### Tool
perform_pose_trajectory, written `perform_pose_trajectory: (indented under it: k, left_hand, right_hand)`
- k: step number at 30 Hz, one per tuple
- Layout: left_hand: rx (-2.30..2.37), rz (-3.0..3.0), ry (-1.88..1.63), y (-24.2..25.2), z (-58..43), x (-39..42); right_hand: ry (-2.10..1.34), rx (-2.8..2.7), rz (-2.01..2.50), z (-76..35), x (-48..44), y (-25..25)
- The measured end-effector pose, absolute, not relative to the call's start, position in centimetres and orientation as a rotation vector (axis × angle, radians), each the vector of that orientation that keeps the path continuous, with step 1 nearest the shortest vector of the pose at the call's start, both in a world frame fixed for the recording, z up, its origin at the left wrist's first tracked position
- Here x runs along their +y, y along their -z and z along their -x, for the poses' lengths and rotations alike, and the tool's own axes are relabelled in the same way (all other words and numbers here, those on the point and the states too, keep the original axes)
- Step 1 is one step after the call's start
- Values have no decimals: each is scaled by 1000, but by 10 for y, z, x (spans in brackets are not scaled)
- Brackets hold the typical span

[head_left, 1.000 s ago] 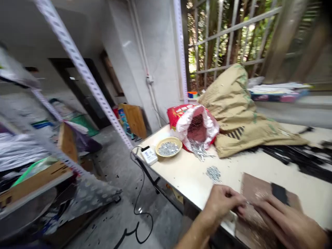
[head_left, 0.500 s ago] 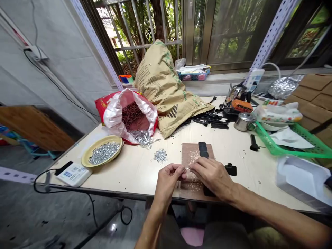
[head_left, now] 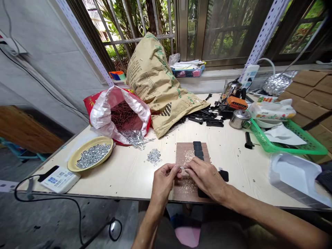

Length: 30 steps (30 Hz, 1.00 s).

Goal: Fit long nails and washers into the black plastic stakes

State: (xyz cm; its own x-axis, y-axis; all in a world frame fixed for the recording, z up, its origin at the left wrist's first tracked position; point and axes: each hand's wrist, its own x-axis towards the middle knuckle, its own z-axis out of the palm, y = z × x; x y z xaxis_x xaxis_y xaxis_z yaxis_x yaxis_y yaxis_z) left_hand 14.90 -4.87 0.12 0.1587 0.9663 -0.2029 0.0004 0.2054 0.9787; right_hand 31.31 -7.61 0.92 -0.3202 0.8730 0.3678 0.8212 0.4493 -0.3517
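Observation:
Over a brown wood-grain board [head_left: 179, 147], my left hand [head_left: 165, 178] and my right hand [head_left: 204, 178] meet fingertip to fingertip. Between them runs a thin silvery metal pin [head_left: 182, 168], pinched at its left end by my left thumb and fingers and at its right by my right fingers. Its exact kind is too small to make out. Small pale bits [head_left: 188, 155] are scattered on the board. A column of black rectangular pieces [head_left: 197, 148] lies along the board's right side, partly hidden by my right hand. Left of the board is a pile of small silvery metal parts [head_left: 154, 157].
A yellow dish [head_left: 71, 166] of small metal parts stands left, beside a white device [head_left: 60, 180]. Behind are a red bag [head_left: 94, 100] of long metal pins and a brown paper sack [head_left: 145, 69]. Right are black parts [head_left: 214, 122], a metal cup [head_left: 239, 120], a green basket [head_left: 272, 147] and white tray [head_left: 290, 173].
The view has shifted a little, so the table scene sits further left. Both hands keep their pinch at the metal pin, which shows slightly more between the fingertips.

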Motion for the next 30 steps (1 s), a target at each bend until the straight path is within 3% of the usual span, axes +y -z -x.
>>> perform_pose_trajectory:
  k: [6,15,23,26,30]
  left_hand:
    - [1127,-1006,-922,-1,-154,-45]
    - [1200,-1139,-913,2,-157,-43]
    - [1108,-956,-756,8,-157,-38]
    - [1146,-1059,-781,8,-158,-39]
    - [1183,-1242,-771,3,-159,-40]
  right_hand:
    - [32,-2206,1459,-320,-74,-9]
    - [-397,-2098,1449,-326,-68,-4]
    - [298,-2382,1289,-331,-70,-8]
    - [224,-2400,1347,-333,-72,-7]
    - [-181,-2318,1495,-339,-71,-1]
